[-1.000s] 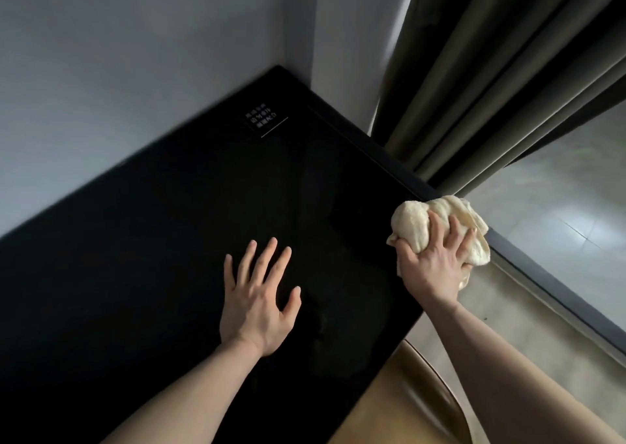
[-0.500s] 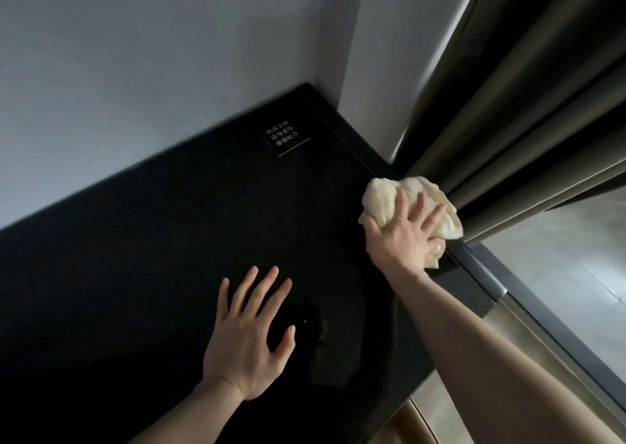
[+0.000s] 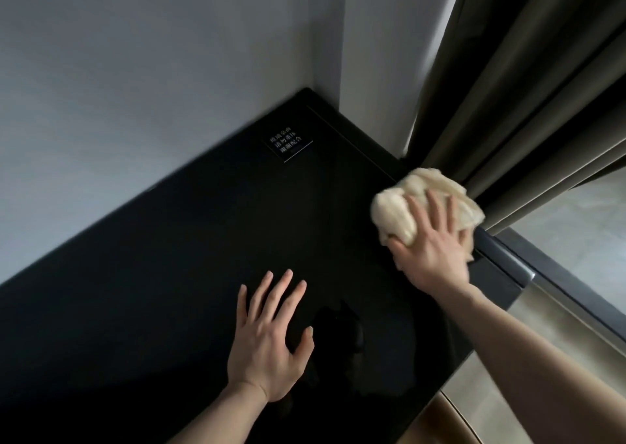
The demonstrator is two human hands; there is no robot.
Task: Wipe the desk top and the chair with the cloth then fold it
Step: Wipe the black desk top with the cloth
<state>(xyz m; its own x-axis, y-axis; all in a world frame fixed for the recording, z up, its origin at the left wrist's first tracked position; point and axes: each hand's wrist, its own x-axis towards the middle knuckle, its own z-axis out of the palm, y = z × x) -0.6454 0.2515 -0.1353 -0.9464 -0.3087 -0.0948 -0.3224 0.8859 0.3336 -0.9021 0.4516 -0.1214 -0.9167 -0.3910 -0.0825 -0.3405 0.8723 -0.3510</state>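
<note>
The glossy black desk top [image 3: 162, 274] fills the lower left and runs into a wall corner. A bunched cream cloth [image 3: 394, 214] lies on the desk's right edge, close to the curtain. My right hand [image 3: 432, 252] grips the cloth from above, fingers spread over it and thumb tucked against its near side. My left hand [image 3: 267, 342] rests flat on the desk with its fingers spread, holding nothing. At the bottom right, a tan curved edge [image 3: 450, 421] of what seems to be the chair shows below the desk.
A small black label with white characters [image 3: 288, 142] sits on the desk near the far corner. Grey-brown curtains [image 3: 525, 104] hang just beyond the desk's right edge. Pale walls [image 3: 135, 70] bound the desk behind, and light floor [image 3: 582, 226] shows at the right.
My right hand has slid the cloth along the desk's right edge towards the far corner and the curtain. The left hand has stayed flat on the desk.
</note>
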